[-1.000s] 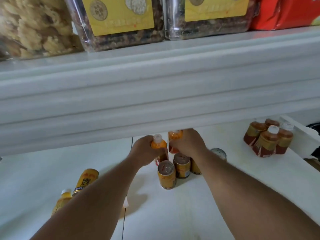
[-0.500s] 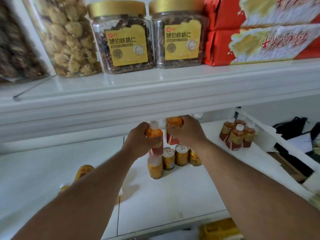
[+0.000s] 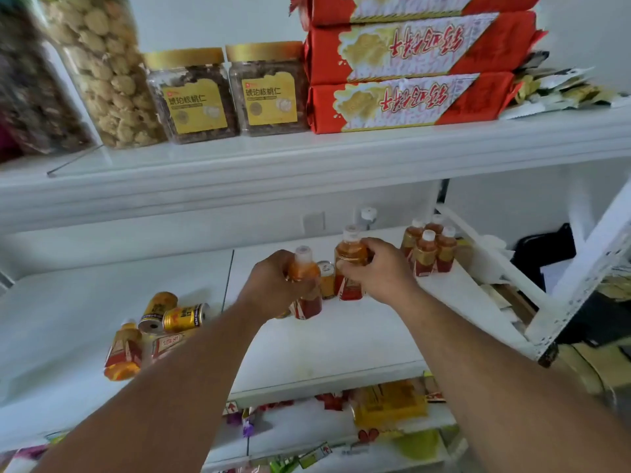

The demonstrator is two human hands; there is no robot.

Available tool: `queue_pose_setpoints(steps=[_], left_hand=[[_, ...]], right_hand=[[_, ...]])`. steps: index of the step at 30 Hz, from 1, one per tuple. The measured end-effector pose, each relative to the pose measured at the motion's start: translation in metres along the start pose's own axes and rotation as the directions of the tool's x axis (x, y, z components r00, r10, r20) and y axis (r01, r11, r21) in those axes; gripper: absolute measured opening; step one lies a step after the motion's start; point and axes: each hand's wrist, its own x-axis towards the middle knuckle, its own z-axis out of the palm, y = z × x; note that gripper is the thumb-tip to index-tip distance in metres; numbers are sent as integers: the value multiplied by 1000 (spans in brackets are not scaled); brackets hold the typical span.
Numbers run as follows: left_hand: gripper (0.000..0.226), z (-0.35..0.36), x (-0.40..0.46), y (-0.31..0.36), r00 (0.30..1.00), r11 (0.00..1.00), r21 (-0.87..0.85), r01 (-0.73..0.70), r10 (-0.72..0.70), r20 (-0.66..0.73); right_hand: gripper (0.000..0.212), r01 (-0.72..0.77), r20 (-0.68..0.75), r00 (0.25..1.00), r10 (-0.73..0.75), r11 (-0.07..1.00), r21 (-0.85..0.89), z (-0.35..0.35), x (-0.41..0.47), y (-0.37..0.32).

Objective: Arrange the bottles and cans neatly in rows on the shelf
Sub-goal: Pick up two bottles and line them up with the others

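My left hand (image 3: 276,285) grips an orange drink bottle (image 3: 305,268) with a white cap, upright on the white shelf (image 3: 334,343). My right hand (image 3: 377,268) holds a second, amber bottle (image 3: 350,249) just to its right. Between them a gold can (image 3: 327,279) stands upright; other cans are hidden behind my hands. Several capped amber bottles (image 3: 428,249) stand grouped at the back right. To the left two gold cans (image 3: 172,312) lie on their sides, with a fallen bottle (image 3: 123,351) and another (image 3: 167,344) partly hidden by my forearm.
The upper shelf (image 3: 307,165) overhangs close above, loaded with snack jars (image 3: 228,93) and red packets (image 3: 409,100). A lone white-capped bottle (image 3: 368,216) stands at the back wall. A white frame post (image 3: 580,288) slants at the right. Packets (image 3: 389,404) fill the lower shelf.
The view has pulled back and tilted up, so the upper shelf's goods show. Both hands have shifted slightly right and forward with their bottles. The lying cans and bottles at left are now in view.
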Motion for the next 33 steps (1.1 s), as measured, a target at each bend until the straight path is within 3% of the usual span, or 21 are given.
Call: queue_pose_setpoints(steps=[5, 15, 19, 23, 27, 33], left_hand=[[36, 22, -35, 12, 999, 999, 19, -49, 49, 3], [41, 39, -87, 12, 985, 987, 1, -158, 158, 64], [40, 47, -111, 12, 975, 978, -84, -190, 198, 103], [36, 57, -137, 20, 969, 972, -111, -208, 220, 115], [52, 70, -150, 34, 963, 975, -109, -195, 211, 165], [56, 101, -155, 63, 962, 981, -107, -165, 183, 202]], right_hand=[[42, -35, 10, 999, 35, 999, 12, -24, -35, 14], [38, -47, -71, 996, 47, 999, 6, -42, -115, 9], [36, -82, -105, 991, 81, 997, -8, -47, -148, 7], [38, -103, -132, 986, 97, 994, -38, -58, -178, 8], [36, -135, -144, 981, 128, 990, -35, -77, -198, 12], [34, -131, -176, 977, 121, 991, -42, -119, -201, 27]])
